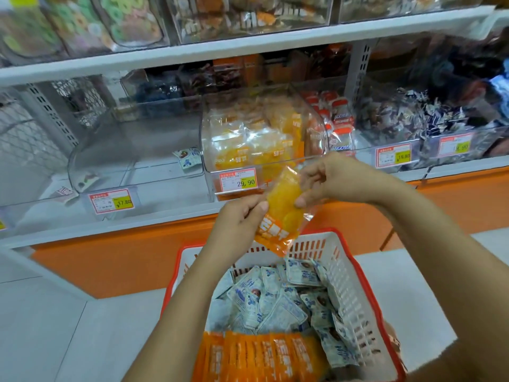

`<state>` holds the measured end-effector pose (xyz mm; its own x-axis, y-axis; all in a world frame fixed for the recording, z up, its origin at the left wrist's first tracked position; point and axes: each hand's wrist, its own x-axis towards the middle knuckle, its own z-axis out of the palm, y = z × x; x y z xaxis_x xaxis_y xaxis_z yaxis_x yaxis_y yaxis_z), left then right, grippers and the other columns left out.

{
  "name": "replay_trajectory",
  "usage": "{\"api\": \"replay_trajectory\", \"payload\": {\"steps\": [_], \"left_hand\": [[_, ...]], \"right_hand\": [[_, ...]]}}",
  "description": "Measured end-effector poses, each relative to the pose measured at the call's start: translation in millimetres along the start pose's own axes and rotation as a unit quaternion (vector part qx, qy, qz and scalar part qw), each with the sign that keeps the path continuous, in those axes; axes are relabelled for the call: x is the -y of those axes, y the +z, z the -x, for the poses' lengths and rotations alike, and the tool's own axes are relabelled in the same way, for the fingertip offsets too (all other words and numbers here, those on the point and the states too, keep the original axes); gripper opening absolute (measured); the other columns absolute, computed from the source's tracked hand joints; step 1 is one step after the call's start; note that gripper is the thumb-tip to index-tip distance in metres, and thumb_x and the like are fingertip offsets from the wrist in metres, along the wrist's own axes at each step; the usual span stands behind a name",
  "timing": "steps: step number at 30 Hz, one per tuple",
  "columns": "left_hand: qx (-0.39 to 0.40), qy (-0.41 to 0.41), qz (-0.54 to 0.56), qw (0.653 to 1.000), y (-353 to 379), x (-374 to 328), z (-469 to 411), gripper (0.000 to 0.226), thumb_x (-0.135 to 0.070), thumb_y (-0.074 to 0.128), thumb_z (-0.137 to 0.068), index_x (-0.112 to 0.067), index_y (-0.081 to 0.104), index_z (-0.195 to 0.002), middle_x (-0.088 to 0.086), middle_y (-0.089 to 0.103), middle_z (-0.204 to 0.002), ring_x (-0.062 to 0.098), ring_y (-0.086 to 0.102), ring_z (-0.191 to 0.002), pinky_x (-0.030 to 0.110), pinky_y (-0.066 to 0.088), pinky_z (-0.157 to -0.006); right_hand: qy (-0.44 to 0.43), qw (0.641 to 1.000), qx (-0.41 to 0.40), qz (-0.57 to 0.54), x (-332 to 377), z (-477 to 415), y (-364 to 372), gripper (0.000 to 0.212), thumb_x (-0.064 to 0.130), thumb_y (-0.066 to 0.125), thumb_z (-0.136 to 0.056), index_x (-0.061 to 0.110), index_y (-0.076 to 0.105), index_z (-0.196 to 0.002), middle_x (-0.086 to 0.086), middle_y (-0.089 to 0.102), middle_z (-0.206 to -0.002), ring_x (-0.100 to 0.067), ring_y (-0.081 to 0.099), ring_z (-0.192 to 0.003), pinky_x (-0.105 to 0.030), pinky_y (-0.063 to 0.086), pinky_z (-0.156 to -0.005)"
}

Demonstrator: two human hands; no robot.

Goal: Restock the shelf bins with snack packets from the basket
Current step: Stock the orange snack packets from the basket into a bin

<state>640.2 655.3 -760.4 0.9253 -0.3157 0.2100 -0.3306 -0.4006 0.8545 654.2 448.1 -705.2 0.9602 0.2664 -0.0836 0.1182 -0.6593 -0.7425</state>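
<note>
We hold both bare arms out ahead, hands close together near the middle of the view. Our left hand (242,216) lies at 7 o'clock from our right hand (327,177). The left forearm rises from 6 o'clock and the right forearm comes in from 4 o'clock, wrist bent. Both hands pinch one orange packet (283,205): the left on its 9 o'clock edge, the right with thumb and curled fingers on its 2 o'clock side.

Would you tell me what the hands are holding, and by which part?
One orange snack packet: the left hand pinches its left edge, the right hand its upper right part.
</note>
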Motion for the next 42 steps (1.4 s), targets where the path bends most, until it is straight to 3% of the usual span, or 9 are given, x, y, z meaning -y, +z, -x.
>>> {"api": "replay_trajectory", "payload": {"steps": [4, 7, 11, 15, 18, 22, 29, 36, 42], "left_hand": [[-0.178, 0.081, -0.117, 0.974, -7.2, -7.4, -28.4, 0.033, -0.012, 0.043, -0.099, -0.023, 0.059, -0.126, -0.019, 0.058, -0.114, -0.01, 0.05, -0.104, 0.001, 0.034, -0.09], [-0.139, 0.081, -0.223, 0.961, -13.2, 10.1, -52.2, 0.041, -0.011, 0.044, -0.098, -0.017, 0.048, -0.138, 0.001, 0.05, -0.14, 0.014, 0.038, -0.133, 0.02, 0.022, -0.111], [-0.087, 0.081, -0.251, 0.961, -9.7, 27.4, -59.0, 0.048, -0.016, 0.045, -0.098, -0.017, 0.036, -0.145, 0.002, 0.035, -0.151, 0.016, 0.025, -0.141, 0.029, 0.014, -0.118], [-0.106, 0.08, -0.227, 0.965, -8.5, 34.8, -60.4, 0.054, -0.012, 0.049, -0.095, -0.018, 0.033, -0.146, -0.001, 0.034, -0.149, 0.012, 0.025, -0.138, 0.042, 0.024, -0.117], [-0.11, 0.083, -0.22, 0.966, -7.3, 38.9, -63.6, 0.056, -0.01, 0.05, -0.093, -0.017, 0.034, -0.146, -0.002, 0.034, -0.148, 0.012, 0.028, -0.135, 0.042, 0.029, -0.114], [-0.109, 0.069, -0.193, 0.973, -2.7, 40.7, -64.6, 0.056, -0.014, 0.048, -0.095, -0.02, 0.031, -0.148, -0.008, 0.029, -0.149, 0.009, 0.029, -0.135, 0.036, 0.04, -0.108], [-0.108, 0.069, -0.176, 0.976, -3.3, 42.0, -69.6, 0.051, -0.016, 0.05, -0.094, -0.019, 0.039, -0.144, -0.007, 0.03, -0.15, 0.009, 0.029, -0.137, 0.028, 0.029, -0.112], [-0.101, 0.05, -0.152, 0.982, -3.6, 38.7, -69.4, 0.045, -0.029, 0.043, -0.098, -0.022, 0.041, -0.143, -0.011, 0.028, -0.151, 0.006, 0.025, -0.138, 0.028, 0.03, -0.111], [-0.101, 0.041, -0.143, 0.984, -1.9, 37.2, -68.5, 0.051, -0.039, 0.032, -0.094, -0.024, 0.042, -0.142, -0.012, 0.029, -0.15, 0.007, 0.025, -0.138, 0.034, 0.033, -0.112]], "right_hand": [[0.021, 0.991, -0.128, 0.034, 29.7, -5.9, -45.2, 0.027, 0.025, 0.083, -0.071, 0.002, 0.068, -0.07, -0.003, 0.062, -0.057, -0.003, 0.047, -0.045, -0.02, 0.038, -0.049], [0.081, 0.949, -0.26, 0.16, 40.6, -23.5, -73.9, 0.025, 0.025, 0.077, -0.077, 0.002, 0.068, -0.074, -0.01, 0.061, -0.065, -0.017, 0.055, -0.058, -0.025, 0.04, -0.055], [0.106, 0.872, -0.337, 0.338, 48.4, -55.1, -80.5, 0.024, 0.023, 0.061, -0.088, 0.0, 0.067, -0.093, -0.02, 0.058, -0.085, -0.04, 0.06, -0.091, -0.038, 0.046, -0.074], [0.102, 0.86, -0.307, 0.395, 49.4, -94.3, -64.5, 0.034, 0.027, 0.049, -0.097, -0.002, 0.061, -0.111, -0.025, 0.06, -0.112, -0.043, 0.058, -0.106, -0.042, 0.047, -0.081], [0.114, 0.863, -0.237, 0.432, 42.5, -124.8, -55.4, 0.029, 0.011, 0.052, -0.09, 0.0, 0.06, -0.116, -0.021, 0.06, -0.119, -0.039, 0.058, -0.11, -0.041, 0.048, -0.087], [0.136, 0.856, -0.206, 0.454, 21.4, -148.6, -41.3, 0.03, 0.001, 0.05, -0.087, 0.001, 0.064, -0.114, -0.019, 0.063, -0.118, -0.036, 0.06, -0.111, -0.039, 0.05, -0.086], [0.144, 0.837, -0.178, 0.497, 0.9, -180.9, -29.2, 0.034, 0.002, 0.041, -0.093, -0.001, 0.059, -0.122, -0.022, 0.053, -0.131, -0.034, 0.052, -0.122, -0.039, 0.046, -0.094], [0.073, 0.858, -0.105, 0.498, -8.2, -194.3, -57.1, 0.028, 0.003, 0.054, -0.087, 0.004, 0.064, -0.113, -0.02, 0.067, -0.105, -0.036, 0.063, -0.098, -0.038, 0.048, -0.08], [0.1, 0.879, -0.051, 0.464, -2.1, -203.1, -60.8, 0.037, 0.015, 0.067, -0.085, 0.003, 0.057, -0.119, -0.018, 0.061, -0.12, -0.032, 0.058, -0.11, -0.031, 0.045, -0.082]]}}
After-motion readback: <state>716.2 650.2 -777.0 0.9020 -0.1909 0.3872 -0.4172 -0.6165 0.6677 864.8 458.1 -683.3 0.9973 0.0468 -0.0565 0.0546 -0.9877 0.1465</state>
